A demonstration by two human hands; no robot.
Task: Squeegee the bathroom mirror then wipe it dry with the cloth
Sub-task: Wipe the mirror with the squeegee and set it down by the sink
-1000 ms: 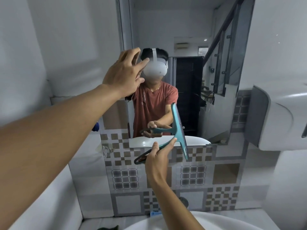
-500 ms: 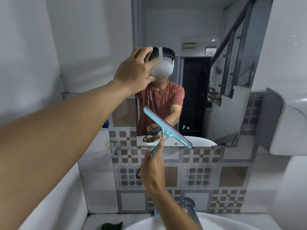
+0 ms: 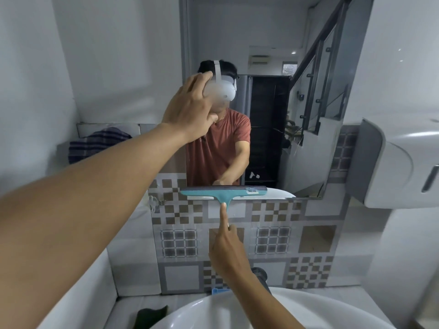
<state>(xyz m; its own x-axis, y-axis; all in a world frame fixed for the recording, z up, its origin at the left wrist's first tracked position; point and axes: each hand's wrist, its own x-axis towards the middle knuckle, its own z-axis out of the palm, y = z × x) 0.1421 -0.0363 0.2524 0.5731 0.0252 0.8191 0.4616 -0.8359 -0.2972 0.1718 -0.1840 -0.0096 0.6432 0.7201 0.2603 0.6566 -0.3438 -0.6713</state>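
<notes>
Gripping the teal squeegee in the right hand, lower centre of frame: fingers curled about a handle hidden behind the hand, index finger straight up the neck. Blade level, laid across the bottom edge of the bathroom mirror, partly over the patterned tiles below. Seemingly pressing the left hand to the glass at the mirror's left edge, upper centre-left, fingers spread and straight, nothing held.

Likely to smear: prints from a bare palm on the glass, needing another pass over that patch. Likely to streak as well, given push from one finger at mid-blade and both ends free to lift. No telling from here of wetness on the glass. With the blade at the bottom edge, risk of run-off onto the tiles and down toward the washbasin. Drying not yet begun: striped cloth heaped by the ledge at mid-left, dark cloth at bottom left beside the basin; no telling which to use. Risk of knocking the tap in reaching for either with squeegee in hand.
</notes>
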